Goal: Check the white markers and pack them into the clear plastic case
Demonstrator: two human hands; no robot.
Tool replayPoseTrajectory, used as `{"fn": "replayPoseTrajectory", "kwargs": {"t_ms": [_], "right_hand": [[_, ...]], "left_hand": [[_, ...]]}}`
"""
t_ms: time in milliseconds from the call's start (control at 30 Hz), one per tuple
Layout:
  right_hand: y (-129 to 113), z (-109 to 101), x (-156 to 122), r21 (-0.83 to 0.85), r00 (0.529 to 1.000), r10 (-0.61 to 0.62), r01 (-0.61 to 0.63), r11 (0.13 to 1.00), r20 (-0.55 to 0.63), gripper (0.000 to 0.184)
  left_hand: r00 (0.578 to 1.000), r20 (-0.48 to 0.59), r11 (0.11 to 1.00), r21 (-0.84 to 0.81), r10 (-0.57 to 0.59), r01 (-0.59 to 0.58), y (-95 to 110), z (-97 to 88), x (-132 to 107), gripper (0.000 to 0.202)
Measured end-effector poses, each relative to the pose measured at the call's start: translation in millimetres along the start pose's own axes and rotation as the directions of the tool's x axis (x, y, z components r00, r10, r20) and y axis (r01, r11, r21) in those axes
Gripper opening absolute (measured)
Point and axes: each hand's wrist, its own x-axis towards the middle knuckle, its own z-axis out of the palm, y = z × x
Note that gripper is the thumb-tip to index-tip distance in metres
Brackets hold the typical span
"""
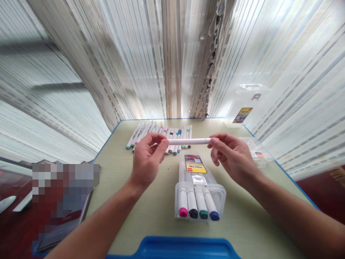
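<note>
A white marker [187,141] with orange showing at its ends is held level above the table. My left hand [148,158] pinches one end between thumb and fingers, and my right hand [231,154] grips the other end. Below and between my hands lies a clear plastic marker case [221,194] with a yellow label. Several white markers sit in its near end, with pink, black, green and blue tips facing me. Behind the held marker, many loose white markers [140,133] with coloured ends lie in a row, partly hidden by my left hand and the marker.
At the right stands a clear case lid [254,97] with a label, and a clear plastic package [258,153] lies near the right edge. The pale green table [115,201] has a blue rim and tray [185,246]. A dark flat device [67,230] is at the left; string curtains [145,64] hang behind.
</note>
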Motion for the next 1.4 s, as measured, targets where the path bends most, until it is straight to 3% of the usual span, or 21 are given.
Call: {"fn": "replayPoseTrajectory", "kwargs": {"t_ms": [733, 1067, 1400], "right_hand": [[-3.3, -0.6, 3.5, 0.101, 0.991, 0.099, -0.090, 0.991, -0.092, 0.023], [-5.6, 0.9, 2.8, 0.131, 0.992, 0.082, -0.069, 0.989, -0.095, 0.023], [-5.7, 0.5, 3.6, 0.157, 0.987, 0.140, -0.126, 0.979, -0.079, 0.029]], "left_hand": [[0.997, -0.033, 0.981, -0.184, -0.070, 0.063, -1.9, -2.6, 5.5, 0.016], [0.999, -0.030, 0.991, -0.130, -0.038, 0.034, -2.2, -1.2, 5.5, 0.017], [1.000, -0.012, 0.995, -0.096, -0.018, 0.017, -3.1, -2.9, 5.3, 0.016]]}}
